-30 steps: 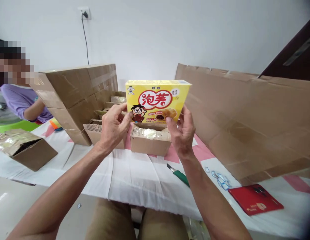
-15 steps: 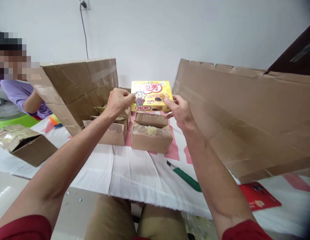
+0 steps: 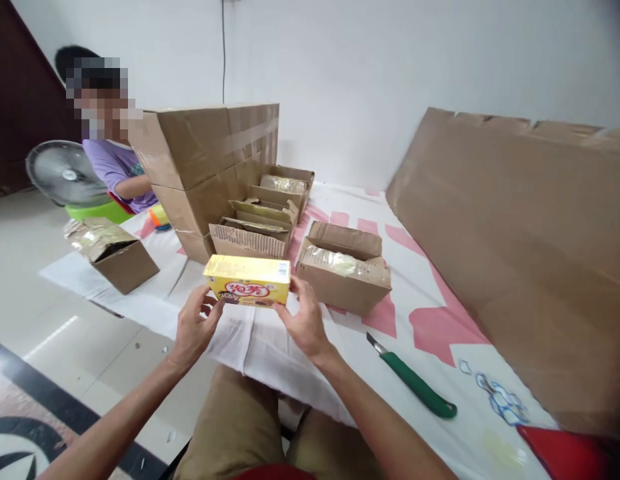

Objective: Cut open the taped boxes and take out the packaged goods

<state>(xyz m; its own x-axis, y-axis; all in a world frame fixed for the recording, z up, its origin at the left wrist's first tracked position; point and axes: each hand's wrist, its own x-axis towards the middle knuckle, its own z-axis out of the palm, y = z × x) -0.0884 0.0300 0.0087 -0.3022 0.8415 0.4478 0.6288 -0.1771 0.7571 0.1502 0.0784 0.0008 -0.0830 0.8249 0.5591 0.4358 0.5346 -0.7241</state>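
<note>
I hold a yellow snack box [image 3: 248, 281] with red lettering between both hands, low over the near edge of the white cloth [image 3: 270, 347]. My left hand [image 3: 194, 327] grips its left end and my right hand [image 3: 304, 318] grips its right end. Just behind it stand small open cardboard cartons: one on the right [image 3: 343, 275] with shiny foil showing inside, and a row on the left [image 3: 251, 235] running back toward the wall.
A green-handled utility knife [image 3: 414, 381] lies right of my right hand. A large taped cardboard box [image 3: 205, 167] stands at the left, a long cardboard sheet [image 3: 520, 233] leans at the right. Another small carton [image 3: 114, 253], a fan [image 3: 65, 173] and a seated person [image 3: 115, 170] are far left.
Both hands have brought the yellow box from behind the cartons down and toward me, to the near edge of the cloth. My view has turned left.
</note>
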